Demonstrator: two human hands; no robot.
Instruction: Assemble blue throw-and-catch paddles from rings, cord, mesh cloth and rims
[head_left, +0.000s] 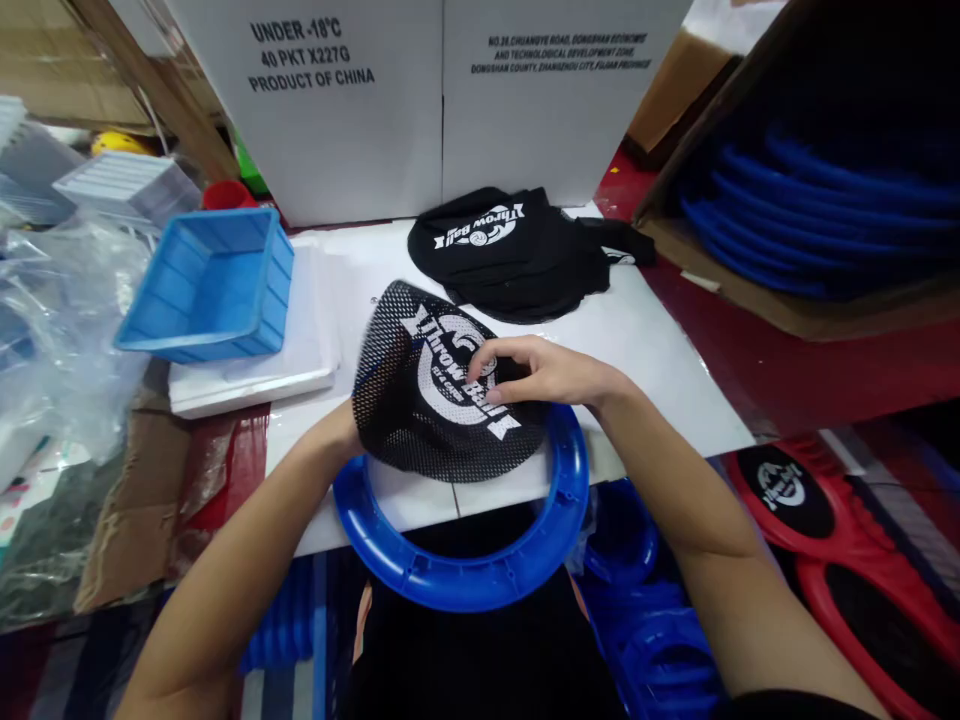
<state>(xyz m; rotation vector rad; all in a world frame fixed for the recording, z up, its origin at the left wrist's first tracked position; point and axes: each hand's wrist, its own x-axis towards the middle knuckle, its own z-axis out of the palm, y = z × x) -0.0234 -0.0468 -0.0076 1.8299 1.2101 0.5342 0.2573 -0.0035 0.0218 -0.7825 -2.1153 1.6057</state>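
A round piece of black mesh fabric (397,430) with a white "Throw Ball" print lies over the far part of a blue plastic ring (465,585). The ring's near half reaches past the table's front edge. My left hand (346,428) goes under the mesh from the left, so its fingers are hidden. Over the print is my right hand (544,372), with thumb and forefinger bent and a gap between the tips. Its fingertips are at the mesh surface; whether they press on it I cannot tell. Behind lie more black printed mesh pieces (517,270) in a pile.
Left of the work stands a blue bin (206,285) on white foam sheets (247,388). A large white carton (442,130) closes off the back. Blue rings (810,225) fill a cardboard box at right. Red-rimmed discs (787,500) are below it, blue rings (652,620) under the table.
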